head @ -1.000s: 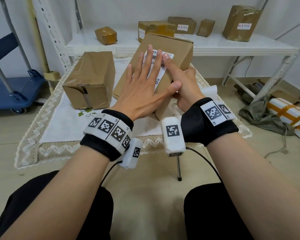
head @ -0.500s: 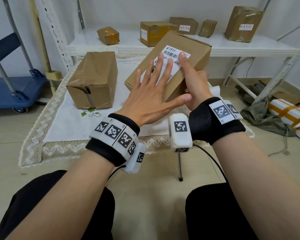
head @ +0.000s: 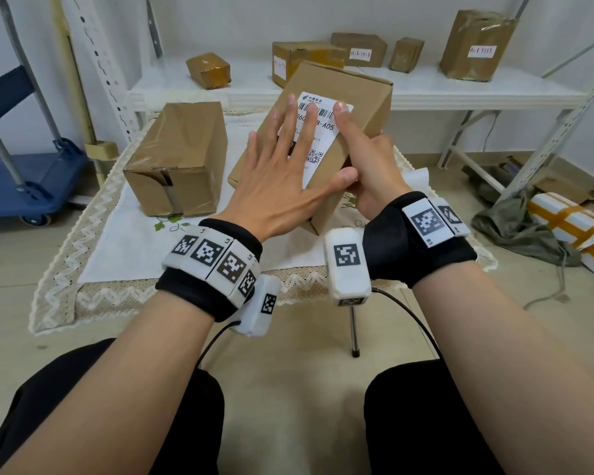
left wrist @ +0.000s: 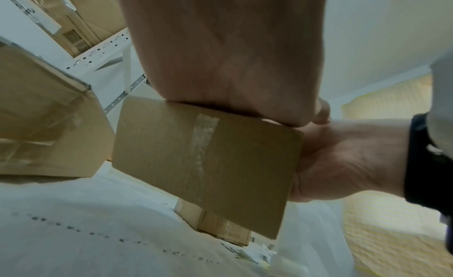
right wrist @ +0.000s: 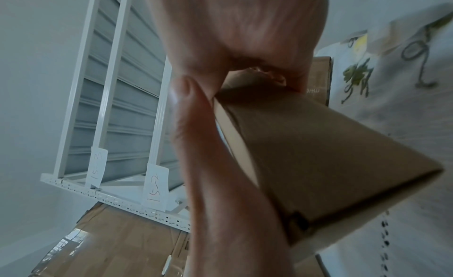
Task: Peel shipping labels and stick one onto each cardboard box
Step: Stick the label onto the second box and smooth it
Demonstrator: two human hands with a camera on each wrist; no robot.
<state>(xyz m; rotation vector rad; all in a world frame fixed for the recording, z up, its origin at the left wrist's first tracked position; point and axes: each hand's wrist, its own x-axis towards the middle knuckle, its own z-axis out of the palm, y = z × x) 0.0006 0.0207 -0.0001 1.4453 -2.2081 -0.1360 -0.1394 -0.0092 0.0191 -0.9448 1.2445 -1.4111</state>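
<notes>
The box (head: 326, 145) is tilted up off the desk (head: 124, 234), its labelled face turned toward the camera. The left hand (head: 282, 180) lies flat on that face with fingers straight and spread, pressing the white label (head: 323, 132) (barcode at the top, a QR square lower down); its thumb reaches the box's near right edge. The right hand (head: 371, 166) grips the box from the right side — index finger stretched up along the label's right edge, the other fingers curled under and behind the box, as the right wrist view shows. From the left wrist view, the taped end of the box sits between the two palms, and a smaller box (left wrist: 215, 223) lies on the cloth beneath it.

Just left on the desk stands a second box (head: 179, 159), wrapped in clear tape, apart from the held one. A white sheet (head: 415, 180) pokes out behind the right hand. Behind the desk a white shelf (head: 426, 90) carries five more boxes, three with small white labels showing. A blue cart (head: 24, 180) stands at far left, and bundles lie on the floor at right.
</notes>
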